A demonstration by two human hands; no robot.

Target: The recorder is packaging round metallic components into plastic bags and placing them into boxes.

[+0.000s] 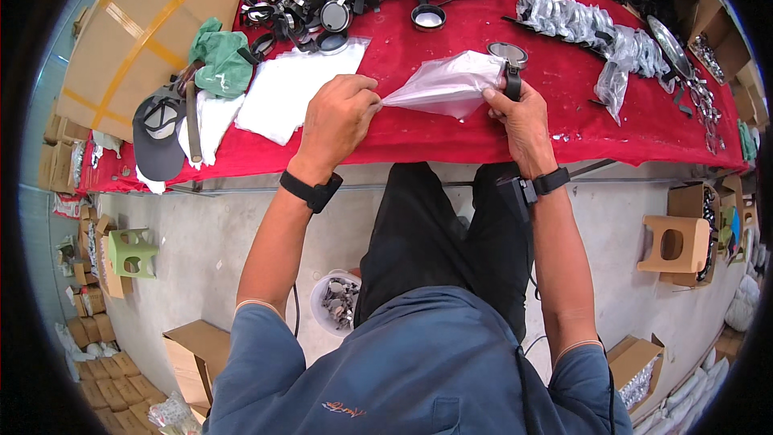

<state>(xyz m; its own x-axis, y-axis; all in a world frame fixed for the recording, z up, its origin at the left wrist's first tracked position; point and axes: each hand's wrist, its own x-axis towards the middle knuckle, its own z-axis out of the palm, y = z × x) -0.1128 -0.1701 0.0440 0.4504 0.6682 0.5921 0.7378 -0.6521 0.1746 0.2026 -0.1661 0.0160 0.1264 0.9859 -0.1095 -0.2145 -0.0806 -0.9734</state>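
My left hand (340, 123) is closed, its fingertips pinching one corner of a clear plastic bag (445, 84). The bag is stretched above the red table between my two hands. My right hand (519, 119) is closed around the black mount of a small round mirror (507, 53), with the thumb at the bag's other end. The mirror's disc stands above my fingers, outside the bag. Beside my left hand lies a stack of flat clear bags (299, 84). Farther back is a pile of similar round mirrors (336, 14) with black mounts; one mirror (428, 17) lies at its near edge.
A row of bagged pieces (564, 14) lies at the right of the red cloth (451, 137). At the left are a cardboard box (153, 40), a dark cap (159, 133), a hammer (192, 121) and a green bag (220, 60). A white bucket (336, 303) stands on the floor.
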